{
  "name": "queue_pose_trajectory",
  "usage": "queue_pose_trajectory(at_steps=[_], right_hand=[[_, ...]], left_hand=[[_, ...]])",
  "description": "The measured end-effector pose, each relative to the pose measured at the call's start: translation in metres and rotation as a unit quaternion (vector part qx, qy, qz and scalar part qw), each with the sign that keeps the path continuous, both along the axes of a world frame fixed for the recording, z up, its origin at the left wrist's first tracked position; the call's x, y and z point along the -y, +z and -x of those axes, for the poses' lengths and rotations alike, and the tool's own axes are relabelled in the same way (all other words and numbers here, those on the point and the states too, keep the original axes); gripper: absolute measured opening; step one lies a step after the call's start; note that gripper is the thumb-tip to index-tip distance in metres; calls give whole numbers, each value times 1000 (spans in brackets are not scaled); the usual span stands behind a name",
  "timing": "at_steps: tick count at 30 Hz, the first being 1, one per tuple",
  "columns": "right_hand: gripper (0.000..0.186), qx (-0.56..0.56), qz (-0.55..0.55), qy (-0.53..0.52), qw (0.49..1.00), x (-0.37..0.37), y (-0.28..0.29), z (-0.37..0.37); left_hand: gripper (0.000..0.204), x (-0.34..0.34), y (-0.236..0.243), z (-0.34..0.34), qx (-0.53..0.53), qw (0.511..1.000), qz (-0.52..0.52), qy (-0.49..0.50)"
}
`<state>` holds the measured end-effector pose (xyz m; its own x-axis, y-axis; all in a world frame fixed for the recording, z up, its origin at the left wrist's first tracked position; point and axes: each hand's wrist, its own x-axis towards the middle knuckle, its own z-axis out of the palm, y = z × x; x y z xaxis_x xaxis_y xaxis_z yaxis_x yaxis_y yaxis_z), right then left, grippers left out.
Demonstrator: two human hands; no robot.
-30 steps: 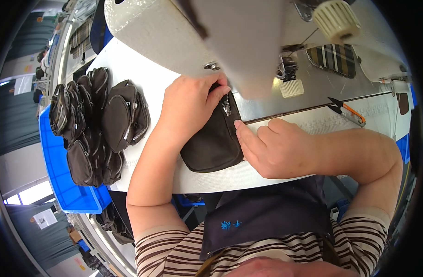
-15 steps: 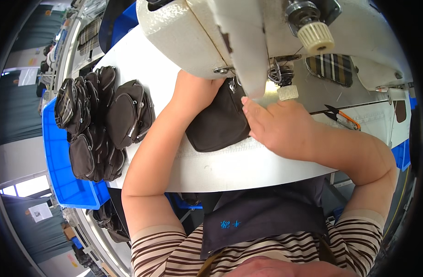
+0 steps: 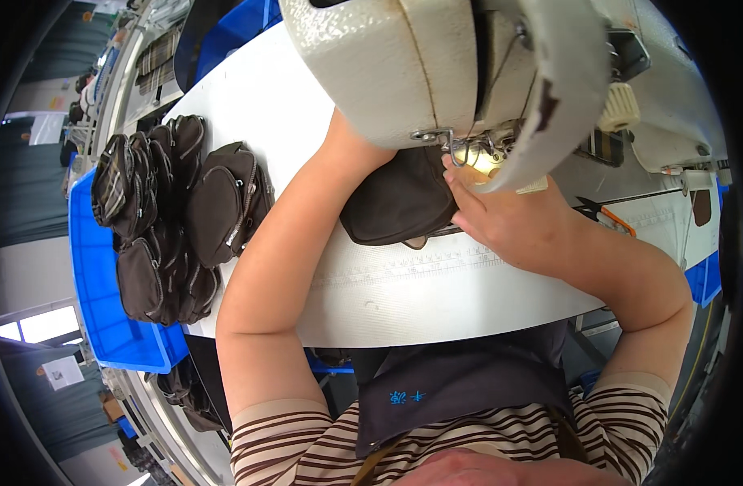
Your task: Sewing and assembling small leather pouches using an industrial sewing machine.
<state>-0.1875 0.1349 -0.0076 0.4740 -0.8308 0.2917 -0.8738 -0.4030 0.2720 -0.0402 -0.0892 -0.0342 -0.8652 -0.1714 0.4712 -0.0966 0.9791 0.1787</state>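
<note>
A dark brown fabric pouch (image 3: 396,202) lies on the white table under the sewing machine head (image 3: 371,65). My left hand (image 3: 359,146) reaches to the pouch's far left side; the machine head hides its fingers. At the pouch's right edge, my right hand (image 3: 509,219) grips the fabric, its fingertips close to the lit needle area. A curved pale machine part in front covers some of that hand. The pouch's far end is hidden beneath the machine.
Several finished-looking dark pouches (image 3: 223,202) with zippers are piled at the left, some over a blue bin (image 3: 100,308). Orange-handled snips (image 3: 614,219) lie to the right of my right hand. A printed ruler (image 3: 388,271) runs along the table near the front.
The pouch has shifted slightly away from me and turned, its near edge now farther from the ruler. Both hands have stayed with it. The view has shifted, so the machine head appears farther right.
</note>
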Motion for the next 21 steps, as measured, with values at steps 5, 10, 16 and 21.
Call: queue_pose_trajectory(at_steps=[5, 10, 16, 21], right_hand=[[30, 44, 21, -9, 999, 1, -7, 0], [18, 125, -45, -69, 989, -3, -3, 0], [17, 183, -24, -43, 982, -3, -9, 3], [36, 155, -34, -33, 987, -7, -16, -1]], left_hand=[[19, -15, 32, 0, 129, 979, -107, 113], [24, -56, 48, -40, 42, 971, -196, 129], [49, -94, 48, -45, 105, 988, -113, 32], [46, -86, 43, -48, 83, 990, -114, 25]])
